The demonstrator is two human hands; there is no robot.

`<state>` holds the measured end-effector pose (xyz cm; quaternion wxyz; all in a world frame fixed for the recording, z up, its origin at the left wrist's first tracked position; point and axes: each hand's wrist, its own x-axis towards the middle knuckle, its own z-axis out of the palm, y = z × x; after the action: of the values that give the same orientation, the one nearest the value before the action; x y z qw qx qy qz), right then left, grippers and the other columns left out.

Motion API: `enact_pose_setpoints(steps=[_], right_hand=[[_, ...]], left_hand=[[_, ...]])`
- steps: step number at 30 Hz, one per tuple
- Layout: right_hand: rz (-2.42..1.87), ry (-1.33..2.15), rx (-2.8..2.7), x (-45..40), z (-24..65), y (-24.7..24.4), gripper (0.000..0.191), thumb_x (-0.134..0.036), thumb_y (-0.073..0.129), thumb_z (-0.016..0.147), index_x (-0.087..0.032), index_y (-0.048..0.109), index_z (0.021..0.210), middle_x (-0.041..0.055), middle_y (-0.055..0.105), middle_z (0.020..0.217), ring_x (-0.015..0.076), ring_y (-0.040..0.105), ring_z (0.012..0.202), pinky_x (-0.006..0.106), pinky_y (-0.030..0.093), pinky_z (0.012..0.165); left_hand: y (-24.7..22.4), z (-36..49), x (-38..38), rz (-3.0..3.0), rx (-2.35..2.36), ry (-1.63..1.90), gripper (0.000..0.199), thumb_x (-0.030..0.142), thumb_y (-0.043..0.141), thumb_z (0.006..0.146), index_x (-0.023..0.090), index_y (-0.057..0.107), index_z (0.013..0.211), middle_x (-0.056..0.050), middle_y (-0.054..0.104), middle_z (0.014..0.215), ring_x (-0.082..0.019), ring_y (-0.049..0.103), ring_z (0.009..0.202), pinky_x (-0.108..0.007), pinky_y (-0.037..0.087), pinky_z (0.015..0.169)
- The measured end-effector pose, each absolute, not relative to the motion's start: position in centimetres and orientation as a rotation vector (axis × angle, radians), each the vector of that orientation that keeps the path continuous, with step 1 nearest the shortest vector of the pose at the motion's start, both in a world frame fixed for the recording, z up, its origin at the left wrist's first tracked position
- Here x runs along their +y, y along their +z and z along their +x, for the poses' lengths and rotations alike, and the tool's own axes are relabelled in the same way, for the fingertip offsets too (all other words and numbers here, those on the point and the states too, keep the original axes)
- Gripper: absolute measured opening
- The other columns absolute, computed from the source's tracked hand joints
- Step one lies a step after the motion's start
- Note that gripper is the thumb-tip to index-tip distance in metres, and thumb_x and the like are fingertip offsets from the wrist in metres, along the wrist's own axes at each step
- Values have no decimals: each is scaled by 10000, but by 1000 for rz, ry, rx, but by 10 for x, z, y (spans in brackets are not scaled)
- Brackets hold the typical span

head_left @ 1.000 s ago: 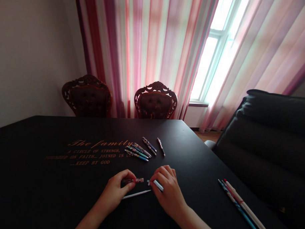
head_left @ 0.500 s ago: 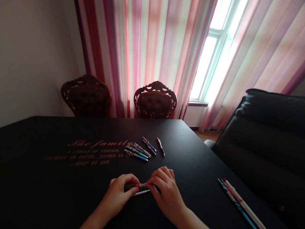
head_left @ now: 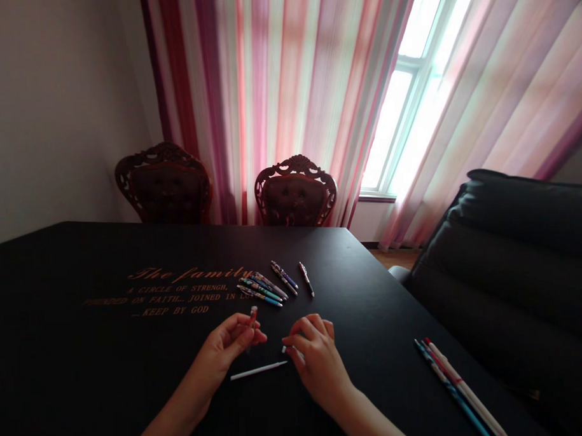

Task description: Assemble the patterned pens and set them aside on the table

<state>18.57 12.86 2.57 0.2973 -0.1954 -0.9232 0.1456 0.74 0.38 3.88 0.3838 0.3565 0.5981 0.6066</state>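
My left hand (head_left: 227,340) is closed, pinching a reddish patterned pen barrel (head_left: 253,316) that stands upright with a pale end on top. My right hand (head_left: 317,347) is closed around a pen part whose small white end (head_left: 285,350) shows at the fingertips; the rest is hidden by the fingers. On the table between and below the hands lies a white pen refill (head_left: 258,370), its thin tip pointing toward the right hand. Beyond the hands, several patterned pens (head_left: 262,289) lie in a loose group, with one pen (head_left: 307,280) apart on their right.
The black table (head_left: 110,377) carries gold lettering (head_left: 179,288) at left. Long pencil-like sticks (head_left: 454,381) lie near its right edge. Two carved chairs (head_left: 296,195) stand behind, and a black leather seat (head_left: 512,267) is at the right.
My hands have drawn apart, separating the pen into two parts. The left hand moved left and turned its part upright. The white refill now shows in full.
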Motion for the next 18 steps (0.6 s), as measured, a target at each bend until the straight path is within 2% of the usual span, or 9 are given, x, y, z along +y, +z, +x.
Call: enact_pose_setpoints(steps=[4, 8, 14, 18], right_hand=[[-513, 336, -2504, 127, 182, 21, 207, -98, 659, 838, -285, 716, 906, 14, 650, 951, 234, 490, 977, 419, 331, 880], [-554, 360, -2509, 127, 181, 22, 174, -97, 695, 809, -268, 697, 843, 8, 645, 944, 232, 499, 976, 410, 336, 879], [-547, 449, -2346, 126, 183, 33, 90, -154, 638, 880, -239, 654, 855, 0, 651, 881, 197, 531, 897, 365, 346, 831], [-495, 461, -2243, 123, 184, 36, 93, -167, 612, 902, -240, 648, 858, -4, 658, 851, 186, 545, 867, 352, 347, 816]], left_hand=[[40, 10, 7, 918, 1555, 1511, 387, 535, 692, 775, 186, 634, 933, -54, 734, 865, -219, 645, 906, -309, 441, 839], [37, 10, 9, 992, 1566, 1468, 366, 517, 675, 790, 184, 618, 930, -48, 724, 841, -210, 639, 864, -295, 437, 797], [32, 10, 6, 1256, 1902, 1270, 218, 433, 657, 814, 233, 674, 898, -15, 730, 888, -235, 651, 917, -318, 414, 868], [34, 15, 4, 1338, 2073, 1096, 135, 393, 665, 797, 292, 706, 876, 18, 734, 905, -248, 643, 938, -365, 344, 929]])
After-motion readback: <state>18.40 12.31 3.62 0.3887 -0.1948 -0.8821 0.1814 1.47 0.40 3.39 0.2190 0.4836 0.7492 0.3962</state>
